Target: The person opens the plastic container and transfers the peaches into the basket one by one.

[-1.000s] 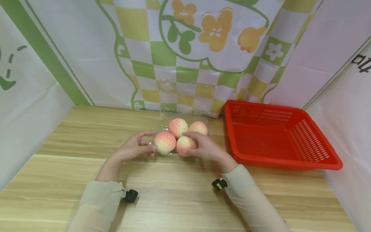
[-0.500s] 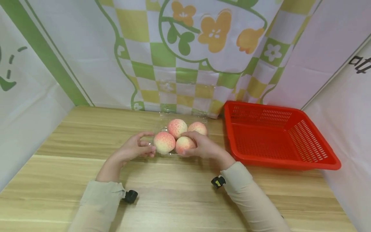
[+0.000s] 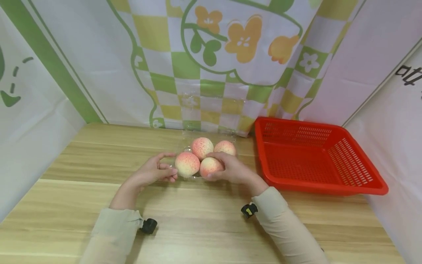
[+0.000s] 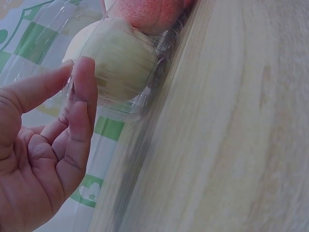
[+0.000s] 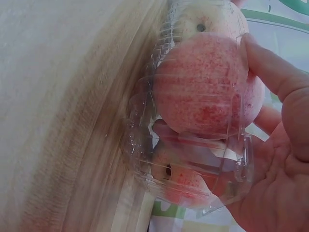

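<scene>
Several peaches, pink and cream, sit in a clear plastic clamshell box (image 5: 244, 162) near the back of the table. My left hand (image 3: 153, 171) pinches the box's left rim between thumb and fingers, beside the front left peach (image 3: 187, 164). With my right hand (image 3: 232, 169) I hold the front right peach (image 3: 209, 167), thumb on its near side and fingers over its top. That peach (image 5: 200, 87) shows inside the box wall in the right wrist view. Behind it lie two more, a left peach (image 3: 202, 148) and a right peach (image 3: 225, 147). The box's transparent lid stands raised against the cloth.
A red perforated plastic basket (image 3: 324, 189) stands on the right of the wooden table (image 3: 194, 227). Behind the box hangs a checked green, yellow and white cloth (image 3: 184, 66). White cloth walls rise on both sides.
The head view has tilted slightly, so everything sits a little lower in it. Both hands, the peaches and the box stay practically in place.
</scene>
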A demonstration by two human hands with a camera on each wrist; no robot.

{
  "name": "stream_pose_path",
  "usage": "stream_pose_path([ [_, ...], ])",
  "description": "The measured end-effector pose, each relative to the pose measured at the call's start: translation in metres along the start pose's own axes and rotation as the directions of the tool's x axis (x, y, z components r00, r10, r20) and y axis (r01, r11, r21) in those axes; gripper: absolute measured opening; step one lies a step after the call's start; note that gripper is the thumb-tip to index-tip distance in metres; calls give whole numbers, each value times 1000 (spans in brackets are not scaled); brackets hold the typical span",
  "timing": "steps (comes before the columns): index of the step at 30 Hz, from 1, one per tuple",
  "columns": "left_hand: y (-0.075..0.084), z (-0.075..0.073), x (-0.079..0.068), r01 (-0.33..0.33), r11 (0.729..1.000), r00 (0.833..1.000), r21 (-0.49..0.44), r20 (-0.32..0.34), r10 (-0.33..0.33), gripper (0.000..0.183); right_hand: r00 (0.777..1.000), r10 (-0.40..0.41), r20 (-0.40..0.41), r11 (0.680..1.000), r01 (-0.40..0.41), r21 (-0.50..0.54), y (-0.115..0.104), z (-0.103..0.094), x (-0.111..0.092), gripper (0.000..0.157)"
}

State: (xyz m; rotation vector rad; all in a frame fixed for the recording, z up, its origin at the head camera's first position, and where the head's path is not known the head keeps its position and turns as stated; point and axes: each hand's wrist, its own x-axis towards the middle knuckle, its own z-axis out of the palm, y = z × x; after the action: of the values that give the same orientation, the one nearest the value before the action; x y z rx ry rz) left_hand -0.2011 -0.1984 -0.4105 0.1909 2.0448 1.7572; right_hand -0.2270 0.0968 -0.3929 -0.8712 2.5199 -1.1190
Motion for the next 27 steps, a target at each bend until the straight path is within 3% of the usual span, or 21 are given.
stream_pose_path([
  [18, 1, 4, 1, -11, 1000, 1000, 19, -3, 11, 79, 991, -75, -107, 997, 74, -11, 2, 0, -6, 60],
  [27, 0, 4, 1, -19, 1000, 1000, 19, 3, 19, 79, 987, -53, -150, 998, 57, 25, -1, -6, -8, 61],
])
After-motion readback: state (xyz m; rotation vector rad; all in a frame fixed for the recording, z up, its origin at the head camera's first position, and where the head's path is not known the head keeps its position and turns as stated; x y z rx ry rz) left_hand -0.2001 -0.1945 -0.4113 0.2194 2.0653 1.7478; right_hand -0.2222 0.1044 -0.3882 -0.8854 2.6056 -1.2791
